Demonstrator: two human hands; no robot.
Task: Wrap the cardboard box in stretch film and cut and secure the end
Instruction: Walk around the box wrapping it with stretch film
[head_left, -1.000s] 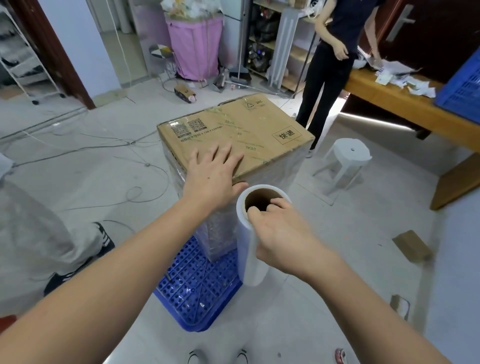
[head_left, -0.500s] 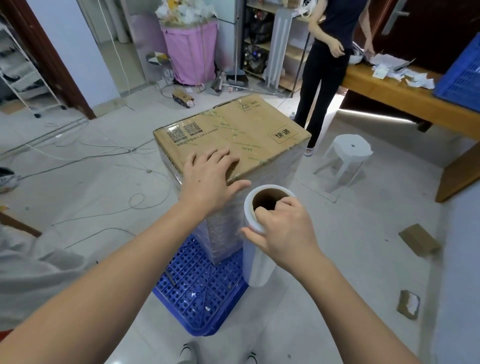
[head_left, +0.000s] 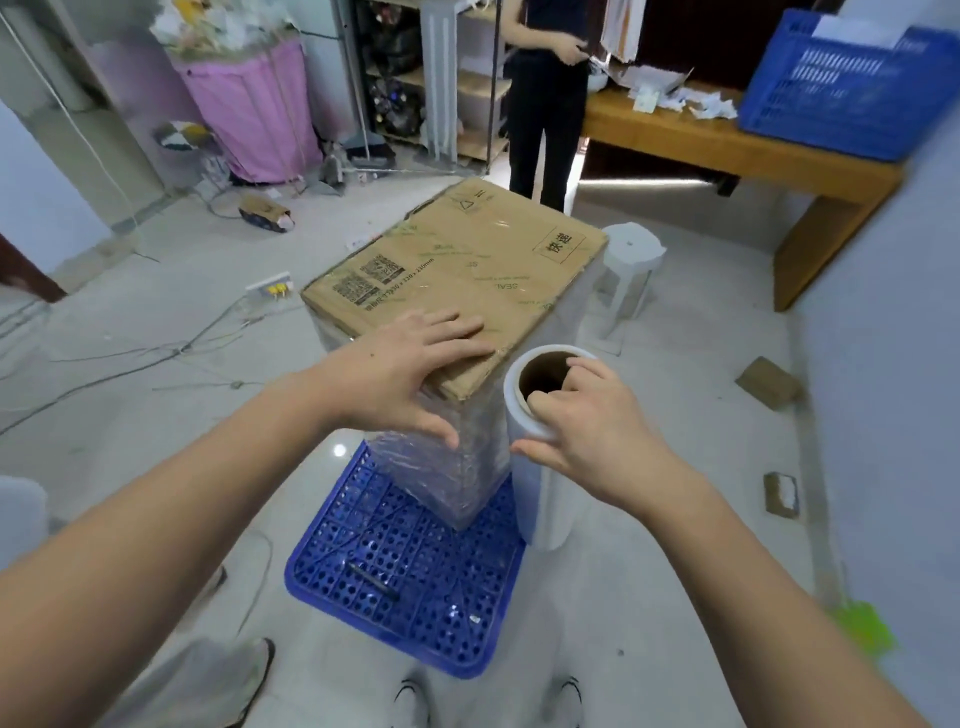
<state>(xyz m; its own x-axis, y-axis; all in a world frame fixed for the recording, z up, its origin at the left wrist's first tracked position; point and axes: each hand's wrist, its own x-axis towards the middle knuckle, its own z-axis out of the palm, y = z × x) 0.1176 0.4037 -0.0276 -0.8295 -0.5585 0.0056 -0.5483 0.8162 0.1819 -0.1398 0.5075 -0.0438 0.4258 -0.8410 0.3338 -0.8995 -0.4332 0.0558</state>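
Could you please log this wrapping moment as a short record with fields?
box: cardboard box upright on blue crate, sides covered in film, top bare
left hand: left hand flat on box's near top edge, thumb down the side
right hand: right hand grips stretch film roll, fingers in its core
roll: upright, beside box's near right corner
bystander: person standing by wooden bench

The cardboard box (head_left: 457, 275) is standing on a crate (head_left: 395, 582) on the floor. The left hand (head_left: 410, 364) is lying on its near top corner. Just right of the box, the right hand (head_left: 587, 421) is holding the film roll (head_left: 537, 452) upright. A stool (head_left: 631, 270) is sitting behind, right of the box, with a table (head_left: 727, 150) further back.
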